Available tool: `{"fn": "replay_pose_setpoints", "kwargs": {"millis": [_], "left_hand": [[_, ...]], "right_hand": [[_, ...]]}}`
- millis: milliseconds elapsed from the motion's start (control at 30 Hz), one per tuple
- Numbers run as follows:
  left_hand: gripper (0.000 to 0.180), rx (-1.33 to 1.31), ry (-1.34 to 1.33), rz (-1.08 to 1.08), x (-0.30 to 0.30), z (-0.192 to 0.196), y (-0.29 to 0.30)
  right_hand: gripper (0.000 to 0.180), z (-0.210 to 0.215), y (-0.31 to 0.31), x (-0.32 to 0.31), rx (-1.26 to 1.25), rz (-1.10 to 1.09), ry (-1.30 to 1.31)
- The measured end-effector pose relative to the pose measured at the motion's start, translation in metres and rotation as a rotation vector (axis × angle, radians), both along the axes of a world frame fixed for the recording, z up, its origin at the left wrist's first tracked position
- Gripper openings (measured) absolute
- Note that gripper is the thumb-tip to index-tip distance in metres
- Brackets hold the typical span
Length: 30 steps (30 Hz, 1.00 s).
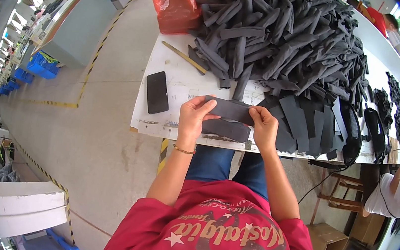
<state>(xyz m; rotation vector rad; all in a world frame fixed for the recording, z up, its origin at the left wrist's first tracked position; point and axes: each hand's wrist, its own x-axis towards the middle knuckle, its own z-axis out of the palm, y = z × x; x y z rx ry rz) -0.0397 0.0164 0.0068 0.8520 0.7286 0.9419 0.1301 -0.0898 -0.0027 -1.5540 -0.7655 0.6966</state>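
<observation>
Holding a dark fabric strip (pixel 229 109) taut above the table's near edge, the left hand (pixel 193 116) pinches its left end with fingers curled shut over it, and the right hand (pixel 263 127) grips the right end the same way, thumb on top; stretched flat between both hands like this, the strip's face can be looked over. Just under it, on the table (pixel 175 84), lies a second folded strip (pixel 227 129), touching the near edge, close enough to be reached without leaning. To the right of the hands a fanned stack of flat strips (pixel 300 125) spreads along the near edge, seemingly laid out in order. Near the left edge a black phone (pixel 157 92) lies face down, out of the way of the work. Farther back a wooden ruler (pixel 184 57) rests at a slant beside a big heap of strips (pixel 290 41) that covers the table's far part. At the far left corner sits a red plastic bag (pixel 178 0).
</observation>
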Motion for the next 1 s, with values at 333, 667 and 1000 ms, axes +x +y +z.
{"fn": "replay_pose_setpoints", "kwargs": {"millis": [333,667,1000], "left_hand": [[0.019,0.033,0.076,-0.135,-0.004,0.0,0.004],[0.016,-0.136,-0.375,-0.027,0.023,0.013,-0.029],[0.013,-0.146,-0.308,-0.007,0.023,0.008,-0.036]], "right_hand": [[0.017,0.008,-0.005,0.003,0.054,0.063,-0.325],[0.008,0.018,0.01,-0.046,0.085,0.162,0.021],[0.01,0.019,0.011,-0.05,0.118,0.184,0.011]]}}
